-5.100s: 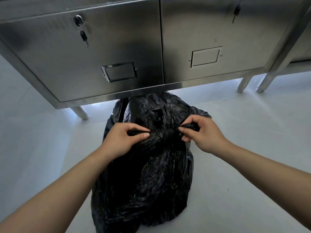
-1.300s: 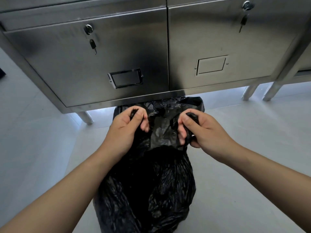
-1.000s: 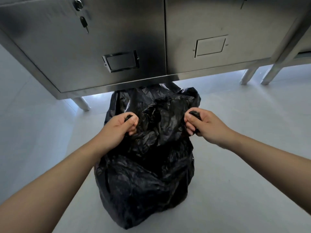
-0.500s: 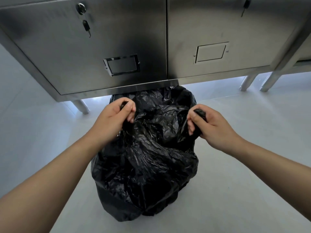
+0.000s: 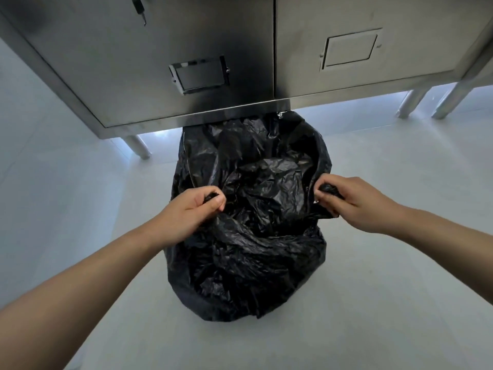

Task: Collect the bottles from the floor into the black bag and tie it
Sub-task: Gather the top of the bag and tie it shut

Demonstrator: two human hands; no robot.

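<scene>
I stood over the crinkled black plastic rubbish bag, which sat on the pale grey floor with its far side tucked just under the front edge of a brushed stainless-steel cabinet. My left hand pinched a bunched tuft of the bag's rim between thumb and curled fingers on the bag's left side. My right hand was clenched round a similar twisted wad of rim on the right. The two gathered tufts were held well apart, and the mouth between them sagged in loose folds rather than closed.

No bottle showed anywhere. The bag bulged low and wide, and I took it that the bottles were inside, though the plastic hid its contents. By that reading the collecting was finished and the tying was the step in hand, with no knot yet made.

The next move called for bringing both tufts together over the middle of the bag, crossing one over the other and pulling one end under to cinch it. That would need a firm hold on both wads, since the thin film looked slippery. It would also need room clear of the cabinet's lower edge, which overhung the bag's far rim.
</scene>
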